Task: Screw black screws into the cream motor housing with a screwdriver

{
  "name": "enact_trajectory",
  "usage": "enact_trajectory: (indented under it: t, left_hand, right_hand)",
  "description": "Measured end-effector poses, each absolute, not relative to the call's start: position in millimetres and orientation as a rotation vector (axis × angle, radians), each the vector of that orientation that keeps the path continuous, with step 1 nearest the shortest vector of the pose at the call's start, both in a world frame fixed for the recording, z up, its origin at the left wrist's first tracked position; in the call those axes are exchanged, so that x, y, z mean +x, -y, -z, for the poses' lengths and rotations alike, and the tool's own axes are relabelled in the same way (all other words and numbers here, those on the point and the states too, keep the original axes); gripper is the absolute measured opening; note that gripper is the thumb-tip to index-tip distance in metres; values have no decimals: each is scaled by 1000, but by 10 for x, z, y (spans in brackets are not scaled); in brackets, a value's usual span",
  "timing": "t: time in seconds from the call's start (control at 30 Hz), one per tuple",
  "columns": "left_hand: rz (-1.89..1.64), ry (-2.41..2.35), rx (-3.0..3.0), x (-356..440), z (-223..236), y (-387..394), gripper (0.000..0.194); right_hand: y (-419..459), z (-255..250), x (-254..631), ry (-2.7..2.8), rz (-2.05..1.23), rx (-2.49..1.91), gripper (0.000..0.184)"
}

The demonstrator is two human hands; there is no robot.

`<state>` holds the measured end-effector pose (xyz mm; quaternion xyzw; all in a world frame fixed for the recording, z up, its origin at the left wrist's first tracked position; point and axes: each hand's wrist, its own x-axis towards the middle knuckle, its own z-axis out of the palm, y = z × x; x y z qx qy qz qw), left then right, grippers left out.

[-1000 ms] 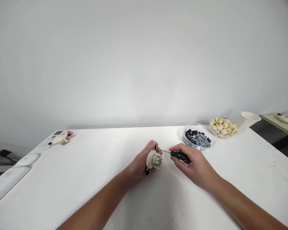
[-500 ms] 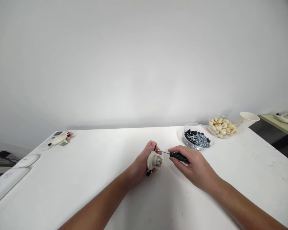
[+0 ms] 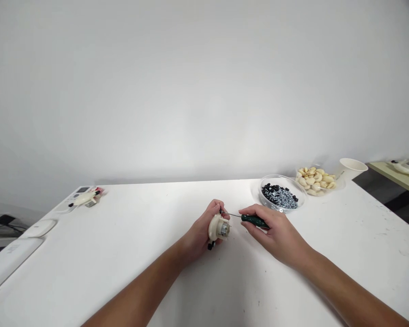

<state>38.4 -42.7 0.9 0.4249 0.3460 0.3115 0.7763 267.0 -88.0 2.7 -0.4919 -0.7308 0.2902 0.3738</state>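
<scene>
My left hand [image 3: 202, 230] is closed around a cream plastic housing [image 3: 214, 228] with a small silver motor [image 3: 224, 228] set in its face. Black pieces stick out at the housing's upper and lower ends. In my right hand [image 3: 276, 231] is a screwdriver with a dark green handle [image 3: 255, 221], gripped between thumb and fingers. Its thin shaft points left, and the tip meets the upper black piece [image 3: 221, 210] beside my left fingertips. Whether a screw sits under the tip is too small to tell.
Beyond my right hand stands a clear round dish [image 3: 282, 194] of screws and black parts. Behind it are a clear container [image 3: 316, 180] of cream pieces and a white cup [image 3: 352, 169]. A similar cream assembly [image 3: 85, 198] lies far left, near a white power strip [image 3: 15, 259].
Both hands keep nearly the same place and hold. The screwdriver handle has shifted very slightly; its tip stays at the upper black piece.
</scene>
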Motion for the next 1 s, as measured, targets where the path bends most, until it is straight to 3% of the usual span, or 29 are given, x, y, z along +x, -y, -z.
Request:
enact_trajectory:
  t: [0.4,0.77,1.0]
  left_hand:
    - [-673,-716,930,381,-7,429,34]
    - [-703,-713,967,383,9,418,32]
    - [-730,-733,1008,396,27,417,32]
  right_hand:
    - [874,-74,2688,1871,-739,-1238,21]
    - [870,-62,2709,1952,-503,-1203,24]
    - [917,-64,2613,1918,-599,-1332,23]
